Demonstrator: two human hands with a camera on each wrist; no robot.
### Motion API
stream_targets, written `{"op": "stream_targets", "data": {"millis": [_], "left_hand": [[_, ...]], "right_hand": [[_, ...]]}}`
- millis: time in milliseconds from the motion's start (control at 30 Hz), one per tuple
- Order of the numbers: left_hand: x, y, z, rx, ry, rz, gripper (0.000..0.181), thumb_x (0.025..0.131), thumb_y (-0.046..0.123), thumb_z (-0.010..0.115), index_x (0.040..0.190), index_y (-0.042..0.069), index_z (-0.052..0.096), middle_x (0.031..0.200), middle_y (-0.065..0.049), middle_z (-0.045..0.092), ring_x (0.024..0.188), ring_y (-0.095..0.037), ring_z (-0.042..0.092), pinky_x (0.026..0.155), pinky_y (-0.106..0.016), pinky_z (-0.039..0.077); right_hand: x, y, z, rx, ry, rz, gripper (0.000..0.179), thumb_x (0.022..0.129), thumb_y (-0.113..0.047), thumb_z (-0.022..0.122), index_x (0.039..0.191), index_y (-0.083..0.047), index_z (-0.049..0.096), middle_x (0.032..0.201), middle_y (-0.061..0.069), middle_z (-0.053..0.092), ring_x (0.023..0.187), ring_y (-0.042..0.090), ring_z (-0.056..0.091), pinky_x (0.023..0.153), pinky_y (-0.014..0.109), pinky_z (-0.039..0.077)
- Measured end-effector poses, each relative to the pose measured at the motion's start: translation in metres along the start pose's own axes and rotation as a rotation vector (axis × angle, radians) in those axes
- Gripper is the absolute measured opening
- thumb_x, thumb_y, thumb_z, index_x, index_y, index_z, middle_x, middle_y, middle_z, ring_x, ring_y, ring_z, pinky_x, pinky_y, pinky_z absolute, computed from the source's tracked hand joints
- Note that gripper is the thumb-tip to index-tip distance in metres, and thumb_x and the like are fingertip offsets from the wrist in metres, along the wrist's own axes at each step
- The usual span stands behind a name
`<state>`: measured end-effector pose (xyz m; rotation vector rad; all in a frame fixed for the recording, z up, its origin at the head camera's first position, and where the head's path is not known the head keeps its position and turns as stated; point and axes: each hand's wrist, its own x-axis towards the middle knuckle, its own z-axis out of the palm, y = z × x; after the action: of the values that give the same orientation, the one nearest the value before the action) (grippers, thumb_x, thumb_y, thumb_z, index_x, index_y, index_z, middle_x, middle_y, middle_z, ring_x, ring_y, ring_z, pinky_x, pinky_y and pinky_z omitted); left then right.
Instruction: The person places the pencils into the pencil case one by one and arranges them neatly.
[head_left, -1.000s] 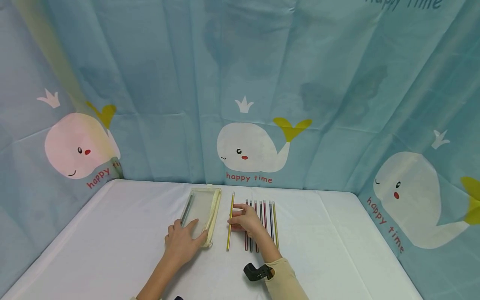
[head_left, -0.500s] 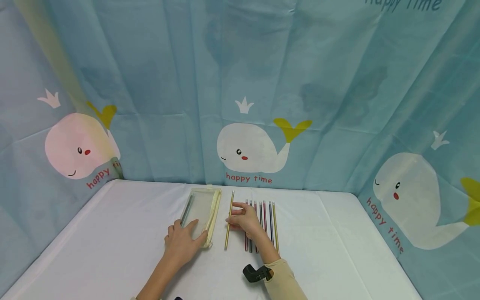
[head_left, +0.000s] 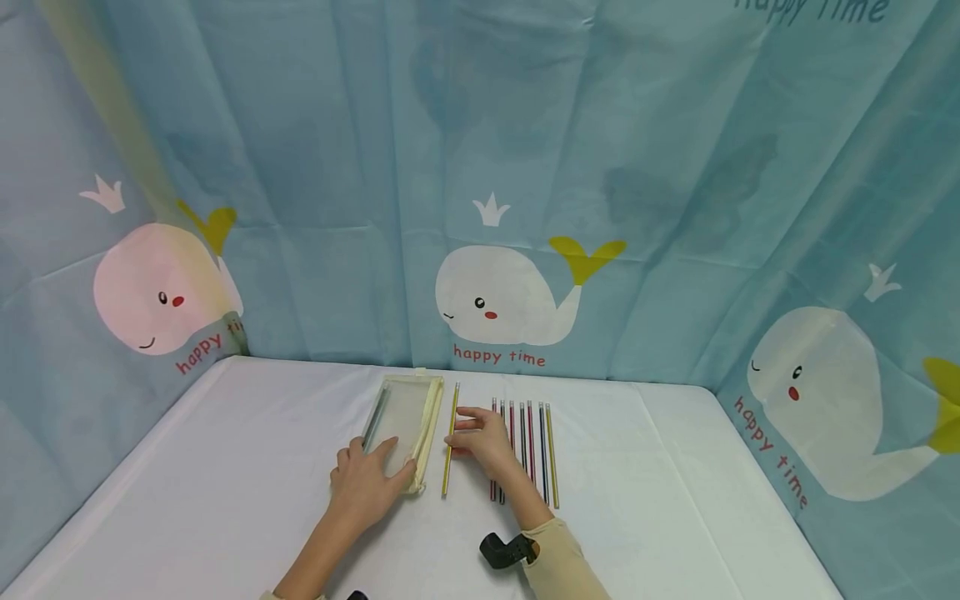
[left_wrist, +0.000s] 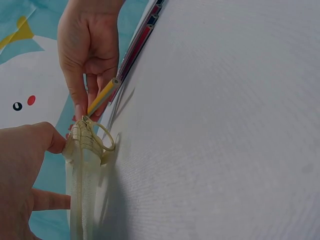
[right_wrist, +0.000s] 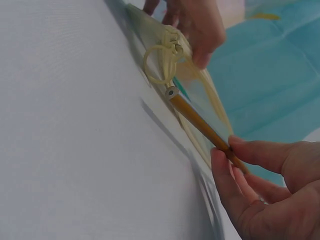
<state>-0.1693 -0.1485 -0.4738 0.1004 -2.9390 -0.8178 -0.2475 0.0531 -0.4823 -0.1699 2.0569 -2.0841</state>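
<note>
In the head view, a see-through pencil case (head_left: 406,406) with a pale yellow zip edge lies on the table. A dark, slim thing shows through along its left side. My left hand (head_left: 365,487) rests on its near part, fingers spread, thumb by the zip edge. Just right of the case, my right hand (head_left: 483,439) pinches a yellow pencil (head_left: 447,475) between thumb and fingers. In the right wrist view this pencil (right_wrist: 200,124) is tilted beside the zip edge, near the zip's ring (right_wrist: 159,65). I cannot tell whether it touches the case.
Several pencils (head_left: 531,446) in red, dark and yellow lie in a row to the right, partly behind my right forearm. A white cloth covers the table (head_left: 660,500). Behind it hangs a blue curtain (head_left: 337,292) with whale prints. A black wrist camera (head_left: 506,551) sits at the right cuff.
My right hand has moved a little left with the yellow pencil, closer to the pencil case. The left hand and the case have stayed in place.
</note>
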Motion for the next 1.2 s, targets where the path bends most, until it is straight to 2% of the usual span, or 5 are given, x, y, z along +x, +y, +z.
{"op": "stream_targets", "data": {"millis": [233, 533, 900, 1200], "left_hand": [[0.0, -0.001, -0.001, 0.006, -0.005, -0.002, 0.062, 0.1, 0.048, 0.061, 0.142, 0.003, 0.065, 0.144, -0.044, 0.043, 0.132, -0.062, 0.042, 0.096, -0.076, 0.041], [0.0, -0.001, -0.002, 0.001, -0.003, 0.003, 0.062, 0.1, 0.048, 0.061, 0.142, 0.002, 0.065, 0.144, -0.045, 0.043, 0.132, -0.062, 0.042, 0.095, -0.076, 0.041], [0.001, -0.001, -0.001, 0.009, -0.014, -0.009, 0.063, 0.1, 0.049, 0.06, 0.143, 0.003, 0.064, 0.145, -0.044, 0.042, 0.132, -0.062, 0.042, 0.096, -0.075, 0.041], [0.001, 0.0, -0.001, 0.003, -0.011, -0.013, 0.063, 0.1, 0.049, 0.061, 0.142, 0.003, 0.065, 0.144, -0.043, 0.043, 0.131, -0.061, 0.042, 0.095, -0.075, 0.041]], "right_hand": [[0.001, 0.0, 0.007, -0.008, 0.021, 0.002, 0.058, 0.085, 0.013, 0.076, 0.14, 0.014, 0.058, 0.111, 0.023, 0.069, 0.077, 0.014, 0.069, 0.073, 0.036, 0.064], [0.004, -0.003, 0.016, -0.033, -0.005, 0.0, 0.052, 0.087, 0.011, 0.076, 0.137, 0.014, 0.06, 0.114, 0.028, 0.069, 0.078, 0.015, 0.07, 0.075, 0.037, 0.064], [0.013, -0.004, 0.027, -0.046, 0.011, 0.043, 0.048, 0.087, 0.011, 0.077, 0.133, 0.013, 0.064, 0.11, 0.025, 0.073, 0.082, 0.021, 0.075, 0.075, 0.038, 0.064], [0.021, -0.004, 0.032, -0.04, 0.036, 0.069, 0.046, 0.087, 0.012, 0.077, 0.131, 0.014, 0.064, 0.106, 0.023, 0.074, 0.082, 0.02, 0.075, 0.076, 0.038, 0.064]]}}
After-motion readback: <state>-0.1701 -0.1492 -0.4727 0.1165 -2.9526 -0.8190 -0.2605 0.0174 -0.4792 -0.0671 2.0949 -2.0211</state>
